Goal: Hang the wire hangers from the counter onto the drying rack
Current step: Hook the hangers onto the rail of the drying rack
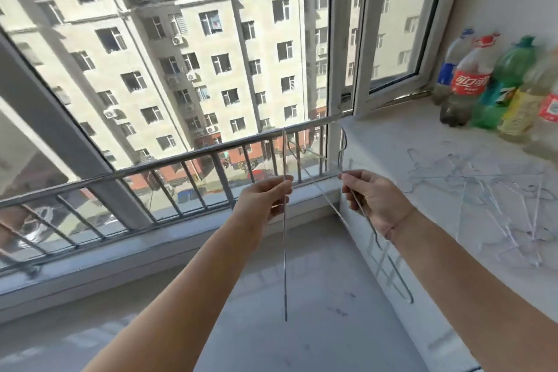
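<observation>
My left hand [267, 196] pinches a thin wire hanger [284, 251] that runs straight up and down, its top reaching the metal rail [181, 158] of the rack along the window. My right hand [373, 202] grips a second wire hanger [367, 220]; its hook rises near the rail's right end and its lower end hangs below my wrist. A heap of several pale wire hangers [483, 190] lies tangled on the white counter [392, 142] at the right.
Several plastic bottles [471, 81] stand at the counter's back right by an inward-opened window sash [389, 39]. The rail has vertical bars below it, with glass and a building behind. A grey sill [126, 251] runs under the rail.
</observation>
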`<act>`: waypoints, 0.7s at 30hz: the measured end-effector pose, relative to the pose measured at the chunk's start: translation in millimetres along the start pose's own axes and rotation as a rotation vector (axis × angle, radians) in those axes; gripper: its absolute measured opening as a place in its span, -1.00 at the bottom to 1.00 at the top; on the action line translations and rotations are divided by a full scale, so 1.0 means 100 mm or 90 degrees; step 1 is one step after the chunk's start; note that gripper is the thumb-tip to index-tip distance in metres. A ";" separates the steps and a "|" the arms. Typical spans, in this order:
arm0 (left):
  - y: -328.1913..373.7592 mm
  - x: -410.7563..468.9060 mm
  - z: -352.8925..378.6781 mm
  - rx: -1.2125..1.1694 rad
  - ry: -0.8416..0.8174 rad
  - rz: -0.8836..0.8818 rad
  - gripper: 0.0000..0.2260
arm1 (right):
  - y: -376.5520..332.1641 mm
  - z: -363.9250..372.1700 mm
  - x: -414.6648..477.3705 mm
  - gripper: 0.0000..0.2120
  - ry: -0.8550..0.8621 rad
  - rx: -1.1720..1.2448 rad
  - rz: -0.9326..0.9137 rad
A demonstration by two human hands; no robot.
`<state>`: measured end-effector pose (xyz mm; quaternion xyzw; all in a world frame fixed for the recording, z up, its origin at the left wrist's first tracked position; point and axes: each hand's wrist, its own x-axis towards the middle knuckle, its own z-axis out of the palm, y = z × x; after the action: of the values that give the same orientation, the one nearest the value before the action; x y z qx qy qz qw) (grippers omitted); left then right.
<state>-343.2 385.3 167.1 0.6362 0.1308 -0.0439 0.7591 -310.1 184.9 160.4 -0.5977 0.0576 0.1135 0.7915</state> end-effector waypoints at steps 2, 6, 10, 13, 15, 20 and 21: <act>0.06 -0.13 -0.25 -0.027 0.046 0.010 -0.90 | 0.02 0.30 0.02 -0.92 -0.054 -0.016 0.009; 0.18 -0.39 -0.68 -0.080 0.139 0.036 -0.91 | 0.05 0.83 0.06 -0.93 -0.154 -0.038 0.033; 0.26 -0.68 -1.05 -0.123 0.229 0.054 -0.92 | 0.10 1.32 0.04 -0.88 -0.248 -0.063 0.061; 0.30 -0.94 -1.32 -0.147 0.284 0.071 -0.92 | 0.17 1.69 -0.04 -0.88 -0.309 -0.070 0.079; 0.32 -1.13 -1.52 -0.159 0.327 0.080 -0.92 | 0.24 1.94 -0.12 -0.89 -0.345 -0.078 0.092; 0.37 -1.61 -2.10 -0.178 0.422 0.104 -0.83 | 0.40 2.60 -0.39 -0.91 -0.393 -0.064 0.099; 0.40 -1.70 -2.23 -0.186 0.437 0.109 -0.81 | 0.42 2.74 -0.46 -0.92 -0.401 -0.058 0.096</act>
<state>-529.7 593.7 213.6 0.5078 0.3287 0.2545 0.7546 -376.9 453.6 208.3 -0.5620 -0.1510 0.3539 0.7322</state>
